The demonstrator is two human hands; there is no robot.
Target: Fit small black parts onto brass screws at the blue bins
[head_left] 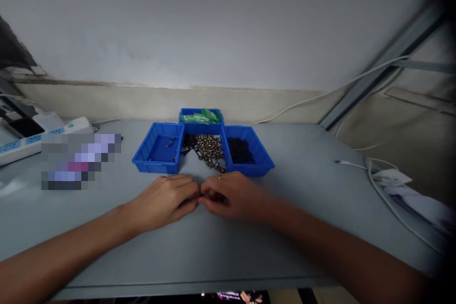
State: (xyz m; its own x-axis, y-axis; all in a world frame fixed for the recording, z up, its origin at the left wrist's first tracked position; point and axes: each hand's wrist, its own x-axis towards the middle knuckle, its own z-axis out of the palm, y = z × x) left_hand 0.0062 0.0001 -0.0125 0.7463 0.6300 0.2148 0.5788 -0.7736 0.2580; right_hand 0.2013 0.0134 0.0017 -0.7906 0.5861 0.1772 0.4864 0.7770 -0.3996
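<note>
My left hand and my right hand meet fingertip to fingertip just in front of the blue bins. Both are pinched closed over the table. Whatever sits between the fingertips is too small and hidden to name. Beyond them lies a heap of small brass-coloured metal parts, with darker screw-like pieces at its left side. The left blue bin holds a few small screws. In the right blue bin is a pile of small black parts.
A blue bin with green plastic packets stands at the back. White power strips lie at the left, near a blurred-out object. White cables run along the right of the grey table. A metal post rises there.
</note>
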